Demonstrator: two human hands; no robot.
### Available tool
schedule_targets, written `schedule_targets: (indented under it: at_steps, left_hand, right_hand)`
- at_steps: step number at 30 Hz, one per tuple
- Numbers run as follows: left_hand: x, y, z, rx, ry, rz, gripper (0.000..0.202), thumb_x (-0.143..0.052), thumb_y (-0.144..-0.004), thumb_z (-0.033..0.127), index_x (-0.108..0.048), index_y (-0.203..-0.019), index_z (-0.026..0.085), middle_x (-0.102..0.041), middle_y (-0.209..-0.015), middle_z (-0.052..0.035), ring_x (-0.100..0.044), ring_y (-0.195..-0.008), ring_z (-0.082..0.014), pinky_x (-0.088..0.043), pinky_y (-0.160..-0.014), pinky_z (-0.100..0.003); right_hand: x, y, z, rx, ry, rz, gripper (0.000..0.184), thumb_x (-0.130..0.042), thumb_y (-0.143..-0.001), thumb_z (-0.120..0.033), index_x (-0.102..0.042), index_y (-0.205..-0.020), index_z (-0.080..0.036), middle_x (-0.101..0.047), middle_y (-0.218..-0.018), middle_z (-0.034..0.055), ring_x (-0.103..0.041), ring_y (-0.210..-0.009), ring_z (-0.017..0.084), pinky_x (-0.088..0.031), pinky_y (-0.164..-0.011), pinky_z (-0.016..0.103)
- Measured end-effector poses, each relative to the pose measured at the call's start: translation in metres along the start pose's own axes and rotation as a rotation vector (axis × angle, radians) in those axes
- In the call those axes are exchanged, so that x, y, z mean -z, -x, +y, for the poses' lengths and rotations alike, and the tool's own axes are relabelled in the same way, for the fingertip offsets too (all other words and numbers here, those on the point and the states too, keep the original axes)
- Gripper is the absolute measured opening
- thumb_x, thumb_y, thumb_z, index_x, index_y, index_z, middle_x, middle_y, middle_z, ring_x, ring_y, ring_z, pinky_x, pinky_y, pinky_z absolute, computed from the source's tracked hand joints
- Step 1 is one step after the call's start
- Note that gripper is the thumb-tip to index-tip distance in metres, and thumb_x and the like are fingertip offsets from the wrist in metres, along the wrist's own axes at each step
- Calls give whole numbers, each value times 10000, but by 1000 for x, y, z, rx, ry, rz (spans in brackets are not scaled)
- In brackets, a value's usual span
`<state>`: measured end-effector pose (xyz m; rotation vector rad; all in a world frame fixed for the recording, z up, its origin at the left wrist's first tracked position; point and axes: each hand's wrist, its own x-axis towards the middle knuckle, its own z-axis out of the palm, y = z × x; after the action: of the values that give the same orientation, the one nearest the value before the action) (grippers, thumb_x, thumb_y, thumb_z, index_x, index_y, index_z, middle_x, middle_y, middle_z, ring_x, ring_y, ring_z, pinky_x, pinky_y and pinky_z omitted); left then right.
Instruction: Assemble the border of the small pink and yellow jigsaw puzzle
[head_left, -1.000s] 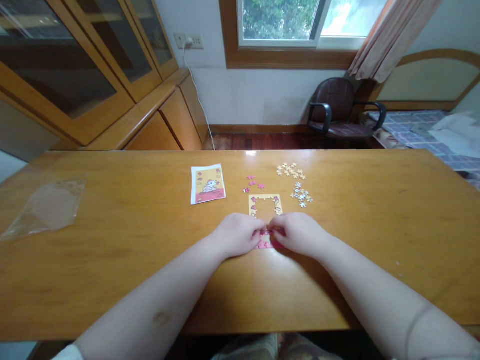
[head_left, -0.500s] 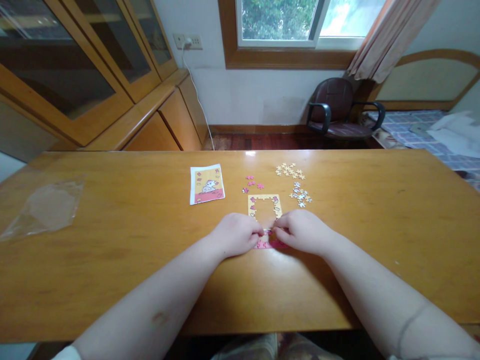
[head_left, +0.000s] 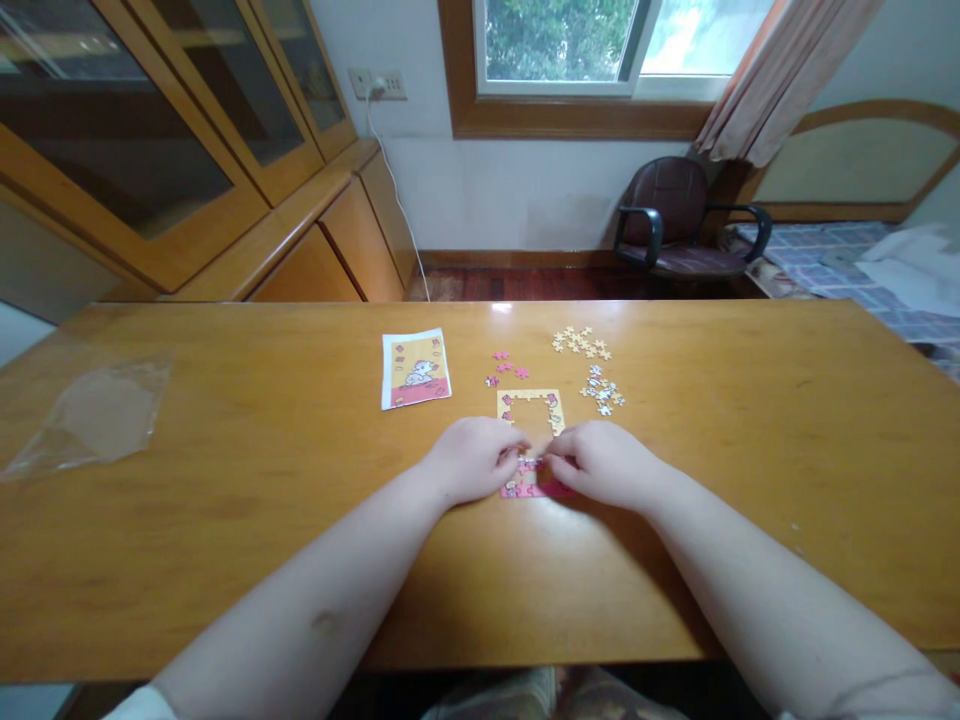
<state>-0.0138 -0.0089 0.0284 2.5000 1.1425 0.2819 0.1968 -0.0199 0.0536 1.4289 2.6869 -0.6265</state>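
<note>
A partly assembled jigsaw puzzle [head_left: 529,394] lies before me, its yellow and pink border framing a gap in the middle. My left hand [head_left: 480,458] is over its left side, fingers curled and thumb near the fingertips, at a small row of pink and white puzzle pieces [head_left: 531,465]. From the right, my right hand [head_left: 596,460] pinches at the other end of that row. The fingertips cover most of what they grip. Loose pink pieces [head_left: 504,368] lie just beyond the frame. White patterned pieces [head_left: 602,392] and yellow pieces [head_left: 581,343] are piled to the right.
A reference picture card [head_left: 416,370] with a white cartoon animal lies left of the puzzle. At the far left is a clear plastic bag [head_left: 94,415] on the wooden table [head_left: 300,400]. Beyond the table stand an office chair [head_left: 667,220] and a glass-door cabinet [head_left: 187,160].
My left hand has shifted slightly up and its fingers have loosened, uncovering more of the puzzle's lower left corner. My right hand stays almost in place.
</note>
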Motion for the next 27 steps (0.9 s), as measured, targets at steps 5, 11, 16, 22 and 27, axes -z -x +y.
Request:
schedule_targets:
  at_steps: [5,11,16,22,27]
  left_hand:
    - [-3,-8,-28,233,-138,222,448,-497,-879,361,-535,-1299,210,-538,-1348,-97,-469,-1234,-279,-364,-1045,-469]
    - [-13,-16,-37,429,-204,105,538,-431,-913,416,-399,-1424,250,-312,-1530,-109,-208,-1420,-346,-157,-1131,-567]
    - [-10,-15,-36,478,-228,186,408,-462,-893,349,-555,-1280,261,-434,-1455,-89,-258,-1397,-342,-203,-1119,-554]
    - [-4,-10,-29,544,-267,284,342,-518,-844,289,-585,-1160,179,-555,-1309,-115,-440,-1239,-315,-362,-1026,-465]
    - [0,-7,-25,610,-328,197,282,-468,-875,279,-621,-1088,176,-630,-1107,-135,-525,-1050,-327,-418,-881,-476]
  right_hand:
    - [-2,-4,3,0,-118,102,301,-432,-907,-266,-705,-802,-197,-673,-727,34,-560,-668,137,-326,-615,244]
    - [-15,-12,12,27,-250,228,326,-425,-916,-277,-640,-689,-185,-597,-648,5,-508,-625,117,-320,-599,232]
    - [-20,-17,21,-20,-297,366,368,-425,-919,-330,-583,-623,-179,-548,-596,-3,-485,-590,119,-326,-593,241]
    - [-20,-19,26,-36,-330,425,371,-420,-919,-346,-615,-653,-177,-601,-629,19,-521,-605,130,-356,-611,249]
    - [-23,-19,25,-8,-344,440,365,-427,-919,-340,-632,-665,-177,-622,-651,25,-541,-627,129,-377,-638,244]
